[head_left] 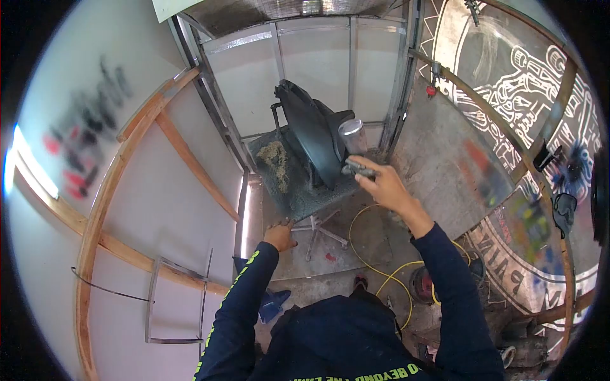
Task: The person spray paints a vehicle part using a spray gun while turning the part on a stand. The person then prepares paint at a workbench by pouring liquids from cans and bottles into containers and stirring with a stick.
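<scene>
Gripping a spray gun in the closed right hand, with its trigger too small to make out, near a dark panel upright over the tabletop. Touching the tabletop's near corner with the left hand, loosely open, fingertips partly blurred.

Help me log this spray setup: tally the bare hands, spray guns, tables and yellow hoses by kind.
Bare hands: 2 (left hand, right hand)
Spray gun: 1
Table: 1
Yellow hose: 1
Total: 5
</scene>
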A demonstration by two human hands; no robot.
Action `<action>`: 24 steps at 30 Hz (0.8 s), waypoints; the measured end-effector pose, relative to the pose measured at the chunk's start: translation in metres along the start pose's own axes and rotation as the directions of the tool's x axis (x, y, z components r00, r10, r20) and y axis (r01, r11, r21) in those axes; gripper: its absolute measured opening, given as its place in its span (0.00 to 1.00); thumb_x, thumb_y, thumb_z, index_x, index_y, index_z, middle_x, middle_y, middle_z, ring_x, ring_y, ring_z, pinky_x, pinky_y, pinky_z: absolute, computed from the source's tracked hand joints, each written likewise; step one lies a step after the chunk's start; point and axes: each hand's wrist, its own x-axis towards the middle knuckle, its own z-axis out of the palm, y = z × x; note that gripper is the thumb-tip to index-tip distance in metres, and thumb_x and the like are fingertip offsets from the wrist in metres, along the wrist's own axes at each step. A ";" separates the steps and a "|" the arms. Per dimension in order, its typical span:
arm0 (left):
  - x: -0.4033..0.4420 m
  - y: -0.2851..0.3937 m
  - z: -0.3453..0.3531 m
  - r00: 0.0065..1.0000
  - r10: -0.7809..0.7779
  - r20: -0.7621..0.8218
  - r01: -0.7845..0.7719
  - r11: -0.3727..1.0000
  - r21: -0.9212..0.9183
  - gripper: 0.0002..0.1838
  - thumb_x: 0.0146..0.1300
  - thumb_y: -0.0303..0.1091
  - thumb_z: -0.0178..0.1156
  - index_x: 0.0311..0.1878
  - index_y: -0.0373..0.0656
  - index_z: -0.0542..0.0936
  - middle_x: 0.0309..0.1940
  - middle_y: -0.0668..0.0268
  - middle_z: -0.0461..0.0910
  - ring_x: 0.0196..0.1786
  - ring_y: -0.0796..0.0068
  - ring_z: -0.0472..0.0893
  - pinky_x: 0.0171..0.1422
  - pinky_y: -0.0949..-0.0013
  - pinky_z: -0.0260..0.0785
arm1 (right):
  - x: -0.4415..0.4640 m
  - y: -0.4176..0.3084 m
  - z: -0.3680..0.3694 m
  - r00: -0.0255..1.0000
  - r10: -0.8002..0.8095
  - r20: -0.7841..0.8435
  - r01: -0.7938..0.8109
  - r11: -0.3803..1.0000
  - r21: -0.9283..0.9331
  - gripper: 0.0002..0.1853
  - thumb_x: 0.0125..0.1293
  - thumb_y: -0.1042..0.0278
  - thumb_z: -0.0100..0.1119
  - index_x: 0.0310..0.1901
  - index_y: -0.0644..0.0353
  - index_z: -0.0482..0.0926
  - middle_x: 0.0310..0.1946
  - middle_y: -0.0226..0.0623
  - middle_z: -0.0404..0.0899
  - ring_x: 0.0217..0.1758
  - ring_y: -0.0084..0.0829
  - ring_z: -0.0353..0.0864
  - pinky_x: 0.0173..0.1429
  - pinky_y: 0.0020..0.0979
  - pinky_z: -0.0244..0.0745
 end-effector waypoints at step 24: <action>0.022 0.052 -0.020 0.988 0.156 -0.021 -0.157 0.986 -0.055 0.34 0.54 0.52 0.70 0.61 0.45 0.78 0.45 0.47 0.84 0.49 0.45 0.83 0.54 0.48 0.77 | 0.005 0.020 -0.008 0.996 -0.093 0.016 0.092 0.993 0.072 0.25 0.67 0.68 0.59 0.66 0.54 0.74 0.46 0.50 0.84 0.44 0.33 0.86 0.52 0.32 0.77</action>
